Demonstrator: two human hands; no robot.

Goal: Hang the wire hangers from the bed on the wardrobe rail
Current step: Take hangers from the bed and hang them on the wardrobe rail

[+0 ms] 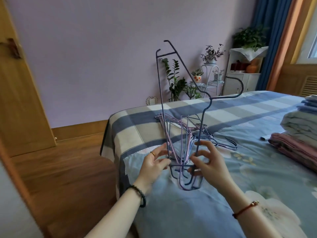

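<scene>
Head cam view: you've got one dark blue wire hanger (160, 100) stood up on end over the bed (257, 117) with the blue flowered and checked cover, its hook sticking out to the right. Your left grip (155, 162) is pinching the long bar near the bottom corner. Your right grip (208, 162) has its fingers curled round the wire on the other side. The other blue and pink wire hangers (229, 146) lie in a tangled pile on the bed just behind your hands, near ends bunched between them. Folded bedding (298, 124) sits well off to the right.
</scene>
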